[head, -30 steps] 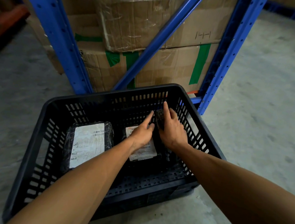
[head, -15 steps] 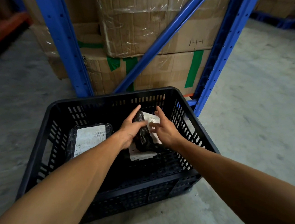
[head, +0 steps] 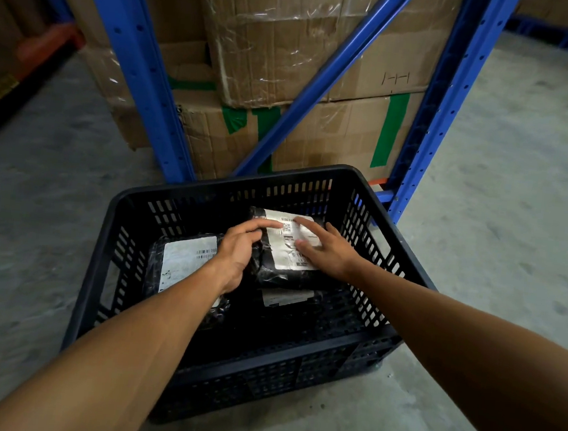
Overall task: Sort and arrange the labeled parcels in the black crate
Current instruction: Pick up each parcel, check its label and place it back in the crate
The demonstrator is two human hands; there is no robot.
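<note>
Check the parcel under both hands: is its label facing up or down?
Label up. The parcel lies in the black crate with its white label on top; left hand and right hand rest on it.

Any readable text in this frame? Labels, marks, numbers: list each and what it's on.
"HH": rough pen-like strokes on the upper cardboard box; could be tally marks.
Label on the top parcel under both hands: barcodes and a QR code, print too small to read.
Label on the left parcel: barcode, text blurred.
Label on the lower parcel: mostly hidden, unreadable.
Black crate: no text visible.
</note>
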